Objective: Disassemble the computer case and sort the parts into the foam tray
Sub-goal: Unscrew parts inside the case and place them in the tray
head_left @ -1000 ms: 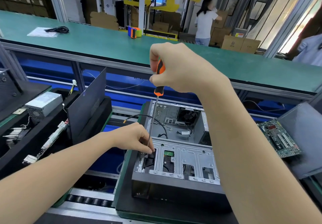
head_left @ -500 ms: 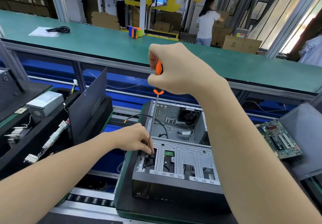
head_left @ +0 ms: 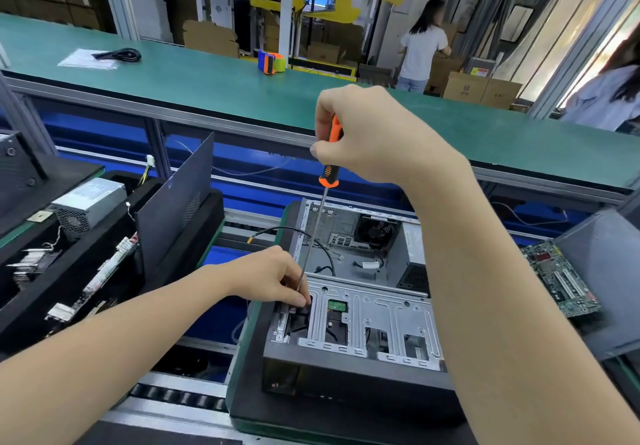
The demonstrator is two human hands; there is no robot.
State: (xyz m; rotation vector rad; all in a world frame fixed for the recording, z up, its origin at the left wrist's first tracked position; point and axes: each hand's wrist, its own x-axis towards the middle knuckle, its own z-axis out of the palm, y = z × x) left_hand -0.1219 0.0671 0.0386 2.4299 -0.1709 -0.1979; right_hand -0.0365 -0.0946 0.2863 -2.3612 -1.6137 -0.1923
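Note:
An open computer case point(head_left: 349, 365) lies on a dark pallet in front of me, its silver drive cage point(head_left: 377, 316) facing up. My right hand point(head_left: 367, 136) grips the orange-and-black handle of a long screwdriver point(head_left: 313, 236) held nearly upright. The shaft runs down to the cage's left edge. There my left hand point(head_left: 270, 276) pinches the shaft near its tip, which the fingers hide. The black foam tray point(head_left: 86, 292) on the left holds a power supply point(head_left: 88, 202), cables and a dark side panel point(head_left: 173, 202) standing upright.
A green motherboard point(head_left: 561, 281) lies on a grey panel at the right. A green workbench point(head_left: 242, 87) runs across behind, with a tape dispenser point(head_left: 272, 61) and a black cable on paper. Roller conveyor rails sit below the case. Two people stand in the background.
My right hand has turned slightly on the screwdriver handle, leaving more of the orange grip showing. The left hand and the case have stayed in place.

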